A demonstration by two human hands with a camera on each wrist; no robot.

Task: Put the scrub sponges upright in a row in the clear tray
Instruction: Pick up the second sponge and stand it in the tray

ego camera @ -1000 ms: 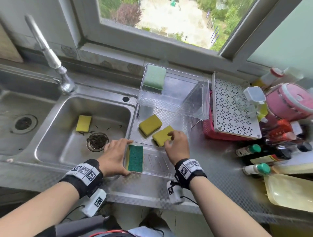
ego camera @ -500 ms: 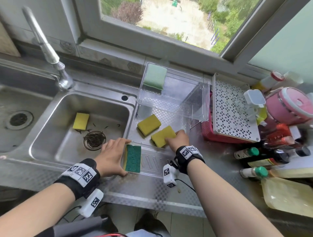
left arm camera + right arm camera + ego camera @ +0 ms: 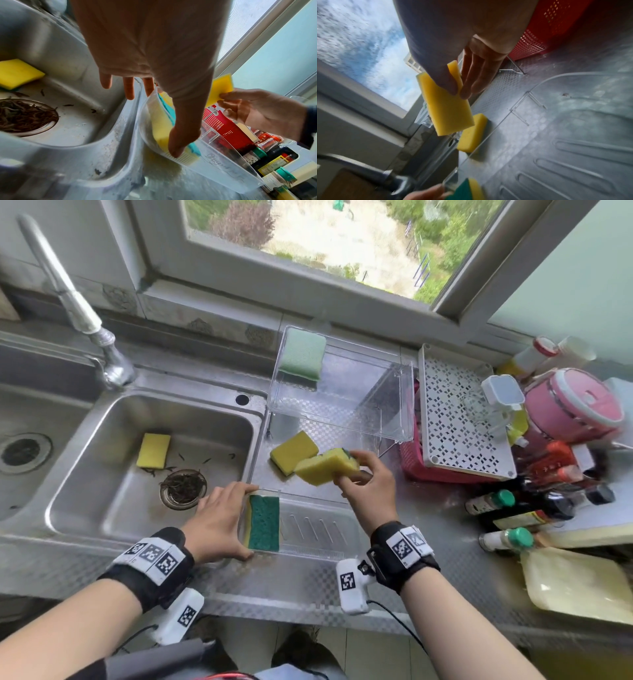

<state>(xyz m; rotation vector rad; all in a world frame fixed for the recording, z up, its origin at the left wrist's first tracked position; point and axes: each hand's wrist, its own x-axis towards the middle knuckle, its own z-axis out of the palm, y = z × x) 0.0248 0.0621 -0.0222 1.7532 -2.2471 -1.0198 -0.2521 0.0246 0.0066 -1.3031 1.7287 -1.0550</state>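
The clear tray (image 3: pixel 318 530) lies on the steel counter near its front edge. One green-and-yellow sponge (image 3: pixel 263 522) stands on edge at its left end. My left hand (image 3: pixel 236 518) spans that end with straight fingers, the thumb pressing the near corner (image 3: pixel 175 152). My right hand (image 3: pixel 356 470) pinches a yellow sponge (image 3: pixel 325 465) by one end and holds it tilted in the air just behind the tray (image 3: pixel 573 148). A second yellow sponge (image 3: pixel 293 451) lies flat on the counter under it. Another sponge (image 3: pixel 154 450) lies in the sink.
A clear box (image 3: pixel 342 405) on a wire stand at the back holds a pale green sponge (image 3: pixel 303 356). A red basket with a white perforated lid (image 3: pixel 459 412) and several bottles (image 3: pixel 489 501) crowd the right. The sink (image 3: pixel 102 419) and faucet (image 3: pixel 78 309) lie left.
My right hand has taken hold of the nearer yellow sponge and lifted it off the counter. My left hand has stayed at the tray's left end.
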